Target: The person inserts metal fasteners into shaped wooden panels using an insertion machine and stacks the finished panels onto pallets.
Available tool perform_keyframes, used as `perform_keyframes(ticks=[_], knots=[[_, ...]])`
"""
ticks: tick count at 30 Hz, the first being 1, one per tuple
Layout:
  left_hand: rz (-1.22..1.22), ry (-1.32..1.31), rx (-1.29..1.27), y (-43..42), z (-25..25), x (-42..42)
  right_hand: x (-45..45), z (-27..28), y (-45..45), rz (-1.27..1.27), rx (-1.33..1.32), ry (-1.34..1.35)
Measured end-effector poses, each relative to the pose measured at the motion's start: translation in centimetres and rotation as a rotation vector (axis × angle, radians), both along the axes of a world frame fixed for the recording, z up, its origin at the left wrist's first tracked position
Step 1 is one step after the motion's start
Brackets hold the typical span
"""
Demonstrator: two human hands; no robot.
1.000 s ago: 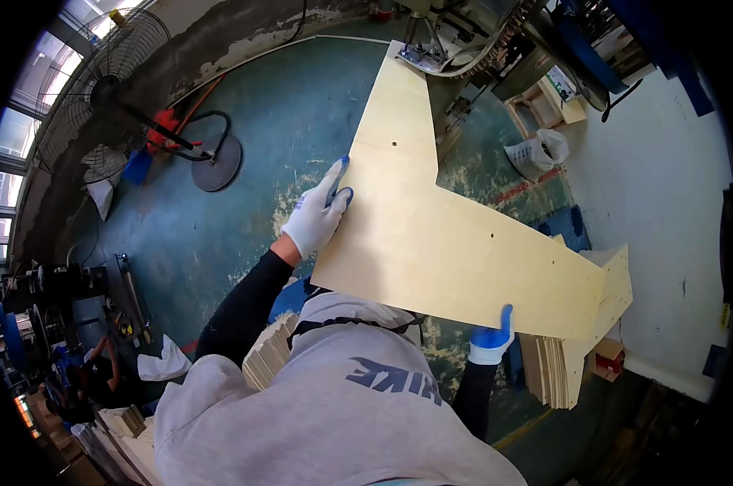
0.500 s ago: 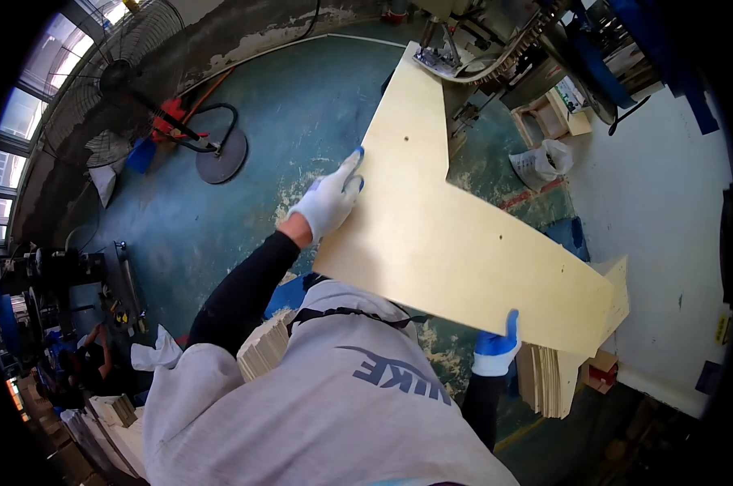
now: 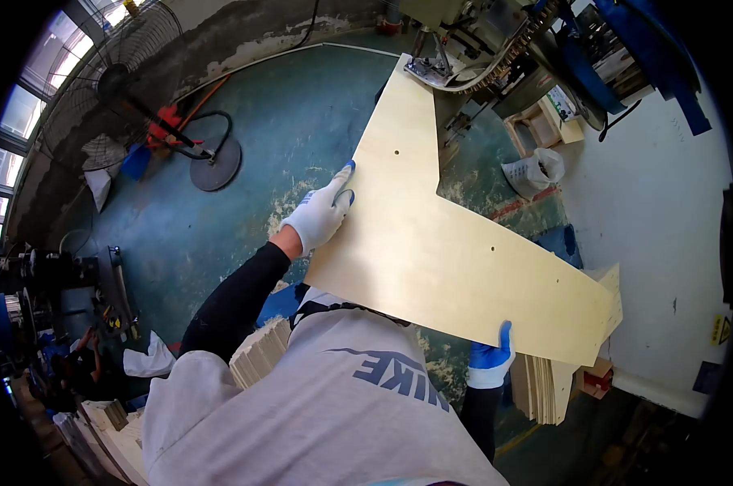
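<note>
Two grips persist: left hand (image 3: 318,219), ten o'clock, right hand (image 3: 490,360), five, steadying my barely shifted panel (image 3: 403,235) at the machine (image 3: 441,14), one o'clock.

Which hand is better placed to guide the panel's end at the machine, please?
Probably the left hand: it grips the panel nearer the machine, while the right hand holds its lower edge farther away.

Worn blue-green floor (image 3: 285,105), bright windows (image 3: 18,111)

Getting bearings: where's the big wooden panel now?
The panel is central in the head view, left hand on its left edge, right hand at its near edge, far tip by the machine.
</note>
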State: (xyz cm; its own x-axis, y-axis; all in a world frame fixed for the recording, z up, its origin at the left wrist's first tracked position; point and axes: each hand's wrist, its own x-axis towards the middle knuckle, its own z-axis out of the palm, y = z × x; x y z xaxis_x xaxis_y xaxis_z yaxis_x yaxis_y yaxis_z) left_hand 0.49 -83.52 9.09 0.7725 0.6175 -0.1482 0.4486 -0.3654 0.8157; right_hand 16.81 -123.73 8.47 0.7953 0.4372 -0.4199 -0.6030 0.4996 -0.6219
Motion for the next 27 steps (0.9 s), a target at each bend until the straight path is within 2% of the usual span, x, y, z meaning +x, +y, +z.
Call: perform_keyframes(ticks=[1, 4, 6, 7, 9, 10, 13, 15, 17, 21, 26, 27], knots=[[0.011, 0.037, -0.075, 0.5, 0.8, 0.4, 0.6, -0.6, 0.4, -0.004, 0.027, 0.022], [-0.007, -0.02, 0.036, 1.2, 1.4, 1.0, 1.3, -2.0, -0.2, -0.001, 0.038, 0.074], [-0.003, -0.004, -0.001, 0.7, 1.4, 0.8, 1.7, -1.5, -0.2, -0.01, 0.081, 0.11], [-0.004, 0.006, -0.019, 0.5, 1.2, 0.5, 1.3, -1.0, -0.3, 0.011, 0.07, 0.048], [-0.037, -0.075, 0.189, 0.0, -0.5, -0.2, 0.1, 0.3, -0.3, -0.007, 0.001, 0.085], [-0.029, -0.035, 0.097, 0.0, -0.6, -0.3, 0.0, 0.2, 0.1, -0.002, 0.012, 0.088], [-0.018, 0.166, -0.173, 0.3, 3.8, 0.7, -0.3, -0.6, 0.4, 0.009, 0.058, 0.124], [-0.013, 0.186, -0.217, 0.4, 3.8, 0.6, 0.6, -1.8, 0.1, 0.031, 0.101, 0.179], [-0.01, 0.066, -0.117, 0.2, 1.4, 0.4, 0.8, -2.2, -0.2, 0.022, 0.089, 0.183], [-0.033, 0.052, -0.091, -0.7, 1.6, -0.3, 1.0, -3.7, -1.8, 0.033, 0.114, 0.177], [-0.026, -0.007, -0.023, -1.0, -2.0, -0.5, 0.9, -6.3, -1.7, 0.059, 0.116, 0.175], [-0.014, 0.037, -0.093, -1.0, -2.0, -0.4, 0.9, -6.7, -1.3, 0.045, 0.103, 0.179]])
